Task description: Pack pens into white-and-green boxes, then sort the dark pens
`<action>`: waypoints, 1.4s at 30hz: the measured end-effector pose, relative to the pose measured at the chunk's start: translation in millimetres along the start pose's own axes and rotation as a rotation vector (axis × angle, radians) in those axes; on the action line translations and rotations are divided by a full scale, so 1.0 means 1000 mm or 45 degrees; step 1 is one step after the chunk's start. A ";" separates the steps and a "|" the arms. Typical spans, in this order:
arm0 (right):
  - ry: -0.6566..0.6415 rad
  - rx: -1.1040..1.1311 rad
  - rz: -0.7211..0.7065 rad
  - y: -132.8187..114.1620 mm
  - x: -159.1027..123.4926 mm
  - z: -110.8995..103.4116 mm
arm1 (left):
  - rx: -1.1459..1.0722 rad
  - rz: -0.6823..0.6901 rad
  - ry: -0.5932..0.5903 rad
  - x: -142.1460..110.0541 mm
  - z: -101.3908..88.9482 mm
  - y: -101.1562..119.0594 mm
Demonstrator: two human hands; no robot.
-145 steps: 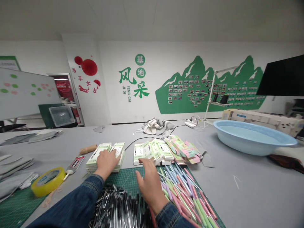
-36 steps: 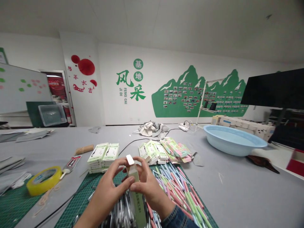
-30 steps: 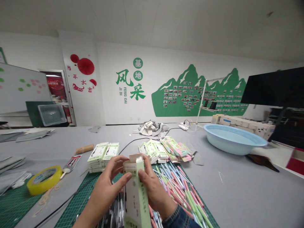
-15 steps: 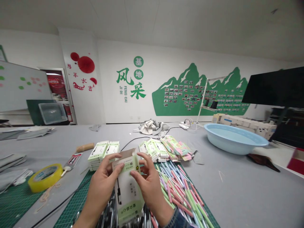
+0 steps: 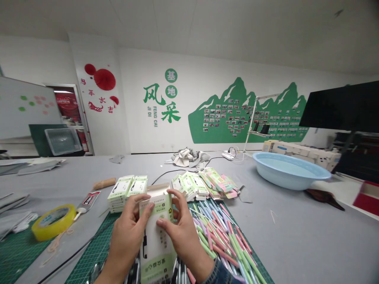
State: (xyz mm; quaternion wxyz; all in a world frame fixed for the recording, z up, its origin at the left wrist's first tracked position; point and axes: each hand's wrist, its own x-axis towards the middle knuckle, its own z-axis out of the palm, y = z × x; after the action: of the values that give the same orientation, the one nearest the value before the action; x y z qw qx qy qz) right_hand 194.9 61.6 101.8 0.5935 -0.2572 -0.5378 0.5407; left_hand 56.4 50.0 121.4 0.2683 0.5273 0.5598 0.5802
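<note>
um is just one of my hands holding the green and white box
No, the left hand and the right hand both have fingers on the green and white box.

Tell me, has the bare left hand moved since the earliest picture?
Yes: the left hand has moved off the stack of green-white cardboard boxes, nearer the camera, and holds an open green-white box.

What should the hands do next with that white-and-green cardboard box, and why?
Perhaps fold the pale cardboard flap inward: it stands up at the far end of the box, and the left hand and right hand hold both sides.
</note>
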 end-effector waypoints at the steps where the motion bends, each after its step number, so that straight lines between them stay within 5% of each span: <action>1: 0.011 0.031 0.002 0.000 0.000 0.000 | -0.014 0.008 -0.013 0.000 0.000 0.001; 12: -0.044 0.457 0.004 0.000 0.002 0.002 | -0.528 -0.166 -0.229 -0.002 0.006 0.013; 22: 0.010 0.070 -0.065 -0.003 -0.006 0.005 | -0.236 0.026 -0.128 -0.001 0.002 0.009; 27: -0.070 -0.012 -0.106 -0.011 -0.004 0.002 | -0.464 0.090 -0.057 0.000 0.000 0.015; 34: -0.194 -0.165 -0.116 -0.008 -0.005 0.003 | -0.707 -0.214 -0.294 0.008 -0.011 0.011; 42: -0.175 -0.126 -0.091 -0.010 -0.005 0.001 | -0.702 -0.303 -0.371 0.006 -0.015 0.009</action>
State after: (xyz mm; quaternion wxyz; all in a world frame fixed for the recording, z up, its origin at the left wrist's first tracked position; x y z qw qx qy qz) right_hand 198.7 53.6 109.0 0.5605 -0.2293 -0.6122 0.5084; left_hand 43.1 48.2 134.4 0.5441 0.4431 0.3950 0.5929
